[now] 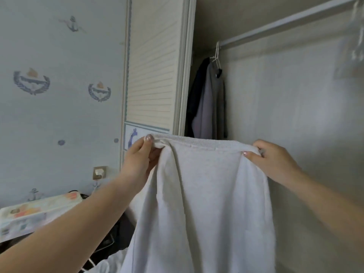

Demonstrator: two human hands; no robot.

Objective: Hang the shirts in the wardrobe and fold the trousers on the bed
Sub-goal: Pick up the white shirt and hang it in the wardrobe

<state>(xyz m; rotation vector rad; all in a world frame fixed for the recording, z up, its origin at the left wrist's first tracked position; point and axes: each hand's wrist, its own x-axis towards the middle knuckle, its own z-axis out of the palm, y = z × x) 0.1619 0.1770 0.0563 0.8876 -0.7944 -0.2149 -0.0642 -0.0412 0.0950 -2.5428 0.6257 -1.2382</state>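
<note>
- Hanging soft and fleecy, a pale grey garment [199,203] is held up by its ribbed band in front of the open wardrobe [285,99].
- The left hand [140,160] pinches one corner; the right hand [273,160] grips the other.
- Dark garments [206,101] drape from wire hangers on the metal rail [285,22].
- The louvred door [153,62] is slatted.

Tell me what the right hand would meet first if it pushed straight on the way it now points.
Probably the pale back panel of the wardrobe: the right hand, gripping the light grey ribbed-hem garment, points into the open wardrobe, right of the hanging clothes. Depth is unclear.
</note>
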